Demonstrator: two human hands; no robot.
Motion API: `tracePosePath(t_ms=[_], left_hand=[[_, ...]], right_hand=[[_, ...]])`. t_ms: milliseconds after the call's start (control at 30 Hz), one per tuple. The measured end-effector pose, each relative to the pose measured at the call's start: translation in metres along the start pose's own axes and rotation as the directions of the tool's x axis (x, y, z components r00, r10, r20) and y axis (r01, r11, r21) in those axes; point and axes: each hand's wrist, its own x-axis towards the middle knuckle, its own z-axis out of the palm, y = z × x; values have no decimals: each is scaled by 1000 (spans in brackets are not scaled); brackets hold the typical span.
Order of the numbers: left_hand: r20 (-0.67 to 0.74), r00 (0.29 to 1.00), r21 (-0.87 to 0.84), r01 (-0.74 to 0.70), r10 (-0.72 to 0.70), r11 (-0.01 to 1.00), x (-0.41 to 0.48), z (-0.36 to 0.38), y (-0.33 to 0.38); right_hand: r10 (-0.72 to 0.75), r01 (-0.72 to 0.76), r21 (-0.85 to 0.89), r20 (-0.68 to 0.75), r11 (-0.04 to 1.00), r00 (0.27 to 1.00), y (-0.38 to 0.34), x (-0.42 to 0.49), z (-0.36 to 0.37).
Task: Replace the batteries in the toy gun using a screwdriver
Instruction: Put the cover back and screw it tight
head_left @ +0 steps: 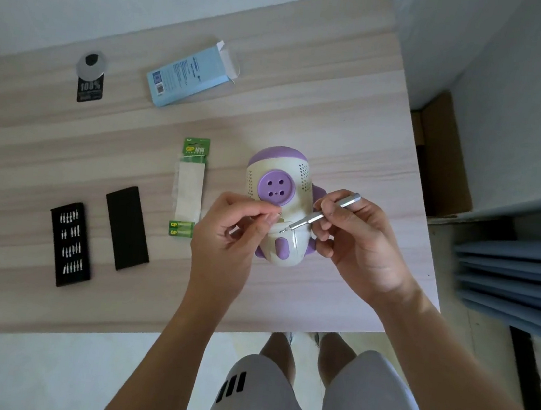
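Observation:
The cream and purple toy gun (pixel 279 178) lies on the wooden table (pixel 342 111), handle toward me. My right hand (pixel 356 246) holds a thin silver screwdriver (pixel 320 216), its tip resting on the handle near the battery cover. My left hand (pixel 228 233) pinches something small at the handle's upper edge; the item between the fingertips is too small to make out. A green GP battery pack (pixel 189 188) lies just left of the toy, with two green batteries (pixel 180 229) at its near end.
A black tray of screwdriver bits (pixel 70 243) and its black lid (pixel 127 228) lie at the left. A light blue box (pixel 189 75) and a black tag (pixel 90 80) sit farther back. The table's right edge borders a cardboard box (pixel 445 154).

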Motion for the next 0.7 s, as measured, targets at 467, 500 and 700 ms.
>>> tracePosePath(t_ms=[467, 500, 700], left_hand=[[20, 995, 105, -100, 98, 990, 4, -3, 2], [20, 995, 99, -101, 100, 990, 4, -3, 2], [30, 993, 102, -119, 117, 988, 5, -5, -2]], right_hand=[[9, -8, 34, -20, 999, 1000, 1, 1, -1], [9, -9, 37, -23, 999, 1000, 1, 2, -1], [15, -13, 47, -32, 999, 999, 2, 2, -1]])
